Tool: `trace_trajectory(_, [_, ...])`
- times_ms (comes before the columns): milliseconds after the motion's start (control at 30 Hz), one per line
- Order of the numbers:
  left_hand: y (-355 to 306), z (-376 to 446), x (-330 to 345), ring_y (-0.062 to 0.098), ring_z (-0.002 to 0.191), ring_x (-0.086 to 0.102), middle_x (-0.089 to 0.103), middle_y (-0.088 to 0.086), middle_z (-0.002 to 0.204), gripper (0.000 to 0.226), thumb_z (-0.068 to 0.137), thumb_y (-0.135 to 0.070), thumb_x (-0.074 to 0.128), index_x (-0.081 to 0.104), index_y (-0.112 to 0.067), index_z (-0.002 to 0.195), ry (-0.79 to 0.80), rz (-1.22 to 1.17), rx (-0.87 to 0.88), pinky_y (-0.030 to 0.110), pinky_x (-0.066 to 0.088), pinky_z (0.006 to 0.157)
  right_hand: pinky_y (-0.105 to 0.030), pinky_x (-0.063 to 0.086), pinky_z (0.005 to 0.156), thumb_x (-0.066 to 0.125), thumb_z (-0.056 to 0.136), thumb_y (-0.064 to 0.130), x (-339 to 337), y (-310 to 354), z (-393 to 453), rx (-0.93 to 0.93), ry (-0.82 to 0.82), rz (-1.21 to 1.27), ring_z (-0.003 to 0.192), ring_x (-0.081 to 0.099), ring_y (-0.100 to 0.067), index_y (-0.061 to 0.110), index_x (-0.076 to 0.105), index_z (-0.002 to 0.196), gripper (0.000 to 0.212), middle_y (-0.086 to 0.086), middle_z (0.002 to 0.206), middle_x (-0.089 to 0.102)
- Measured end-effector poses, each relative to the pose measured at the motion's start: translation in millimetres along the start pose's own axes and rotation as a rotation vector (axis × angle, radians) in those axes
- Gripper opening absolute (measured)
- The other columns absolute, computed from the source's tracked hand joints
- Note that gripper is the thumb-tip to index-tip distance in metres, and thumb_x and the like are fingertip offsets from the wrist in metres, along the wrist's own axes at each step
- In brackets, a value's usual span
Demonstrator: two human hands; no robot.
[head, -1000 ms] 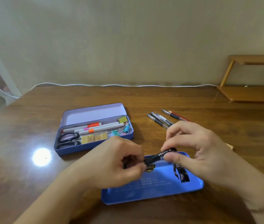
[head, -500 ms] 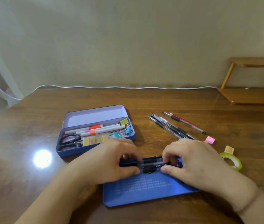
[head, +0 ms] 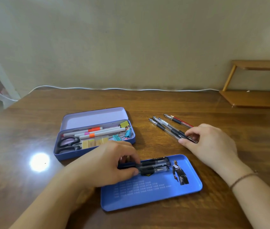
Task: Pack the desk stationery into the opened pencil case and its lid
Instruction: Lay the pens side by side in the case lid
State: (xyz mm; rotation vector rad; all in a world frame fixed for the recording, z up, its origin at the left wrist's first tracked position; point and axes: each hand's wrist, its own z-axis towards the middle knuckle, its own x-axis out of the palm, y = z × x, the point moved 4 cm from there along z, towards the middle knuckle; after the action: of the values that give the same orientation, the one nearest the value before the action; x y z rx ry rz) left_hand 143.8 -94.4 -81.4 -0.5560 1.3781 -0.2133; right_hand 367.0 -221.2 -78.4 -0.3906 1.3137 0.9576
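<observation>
The blue lid (head: 155, 192) lies face up near me with black pens (head: 155, 166) along its far edge. My left hand (head: 107, 162) grips the left ends of those pens. The open pencil case (head: 68, 154) stands to the left and holds markers (head: 97, 132), scissors (head: 68, 143), binder clips (head: 124, 131) and sticky tabs (head: 94, 143). Loose black pens (head: 165, 128) and a red pen (head: 180, 121) lie on the desk to the right. My right hand (head: 208, 146) pinches the near ends of the loose black pens.
A white cable (head: 114, 88) runs along the wall at the desk's back edge. A wooden shelf stand (head: 255, 98) sits at the back right corner. A bright lamp reflection (head: 39, 161) shows on the wood left of the case.
My right hand left the pens in the lid and moved up right onto the loose black pens. My left hand stays on the pens in the lid.
</observation>
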Motion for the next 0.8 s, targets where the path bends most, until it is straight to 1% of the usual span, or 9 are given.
trace_trajectory(100, [-1, 1, 1, 0.009, 0.083, 0.058, 0.063, -0.017, 0.09, 0.017, 0.087, -0.042, 0.067, 0.068, -0.035, 0.102, -0.01, -0.003, 0.015, 0.02, 0.049, 0.069, -0.019, 0.032, 0.048, 0.063, 0.085, 0.051, 0, 4, 0, -0.017, -0.035, -0.04, 0.08, 0.052, -0.009, 0.034, 0.073, 0.094, 0.022, 0.013, 0.086, 0.061])
trace_trajectory(300, [-2, 1, 2, 0.009, 0.085, 0.058, 0.064, -0.017, 0.091, 0.017, 0.088, -0.042, 0.065, 0.067, -0.036, 0.104, -0.024, 0.003, 0.018, 0.023, 0.05, 0.07, -0.018, 0.03, 0.046, 0.063, 0.088, 0.042, -1, 6, -3, 0.01, -0.047, -0.055, 0.075, 0.053, -0.009, 0.032, 0.072, 0.087, 0.014, 0.012, 0.081, 0.06])
trace_trajectory(400, [-1, 1, 0, 0.007, 0.087, 0.06, 0.064, -0.019, 0.091, 0.013, 0.089, -0.04, 0.065, 0.066, -0.037, 0.102, -0.089, 0.015, 0.002, 0.023, 0.051, 0.072, -0.019, 0.037, 0.048, 0.062, 0.088, 0.045, 0, 6, -1, 0.033, -0.036, -0.06, 0.074, 0.054, -0.008, 0.032, 0.07, 0.087, 0.015, 0.011, 0.082, 0.06])
trace_trajectory(500, [-1, 1, -3, 0.008, 0.084, 0.061, 0.064, -0.02, 0.087, 0.011, 0.09, -0.035, 0.065, 0.065, -0.04, 0.099, -0.158, -0.035, 0.007, 0.02, 0.05, 0.068, -0.023, 0.044, 0.053, 0.058, 0.089, 0.05, 2, 4, -1, 0.076, -0.015, -0.108, 0.076, 0.056, -0.011, 0.032, 0.069, 0.089, 0.021, 0.009, 0.085, 0.061])
trace_trajectory(600, [-2, 1, -5, 0.008, 0.086, 0.061, 0.064, -0.02, 0.086, 0.012, 0.089, -0.033, 0.065, 0.067, -0.039, 0.099, -0.234, -0.049, 0.008, 0.017, 0.048, 0.068, -0.02, 0.038, 0.047, 0.056, 0.091, 0.047, -2, 1, -1, 0.098, -0.028, -0.124, 0.068, 0.054, -0.009, 0.029, 0.072, 0.092, 0.024, 0.008, 0.079, 0.064])
trace_trajectory(667, [-3, 0, -8, 0.005, 0.084, 0.062, 0.066, -0.022, 0.083, 0.01, 0.089, -0.034, 0.065, 0.069, -0.039, 0.096, -0.33, -0.063, 0.001, 0.011, 0.046, 0.067, -0.018, 0.03, 0.042, 0.057, 0.092, 0.043, -15, 1, -4, 0.08, -0.125, -0.034, 0.058, 0.048, -0.004, 0.026, 0.074, 0.09, 0.023, 0.008, 0.073, 0.063])
trace_trajectory(700, [-4, 0, -9, 0.003, 0.083, 0.064, 0.068, -0.022, 0.081, 0.009, 0.089, -0.037, 0.063, 0.07, -0.04, 0.094, -0.379, -0.102, -0.006, 0.011, 0.047, 0.068, -0.019, 0.031, 0.04, 0.06, 0.091, 0.04, -23, 2, -7, 0.046, -0.196, 0.083, 0.056, 0.049, -0.004, 0.024, 0.074, 0.088, 0.022, 0.01, 0.069, 0.063])
trace_trajectory(767, [-6, 2, -10, 0.005, 0.08, 0.068, 0.073, -0.018, 0.082, 0.017, 0.087, -0.047, 0.057, 0.071, -0.041, 0.093, -0.452, -0.305, -0.032, 0.017, 0.054, 0.069, -0.015, 0.038, 0.043, 0.067, 0.086, 0.032, -37, 17, -20, -0.112, -0.319, 0.434, 0.059, 0.058, -0.008, 0.023, 0.075, 0.081, 0.013, 0.014, 0.066, 0.065])
trace_trajectory(800, [-7, 3, -9, 0.008, 0.079, 0.07, 0.074, -0.013, 0.085, 0.023, 0.086, -0.049, 0.055, 0.072, -0.037, 0.096, -0.471, -0.448, -0.048, 0.02, 0.056, 0.068, -0.014, 0.042, 0.049, 0.07, 0.084, 0.028, -41, 31, -29, -0.222, -0.331, 0.559, 0.064, 0.061, -0.007, 0.024, 0.075, 0.078, 0.009, 0.014, 0.067, 0.066])
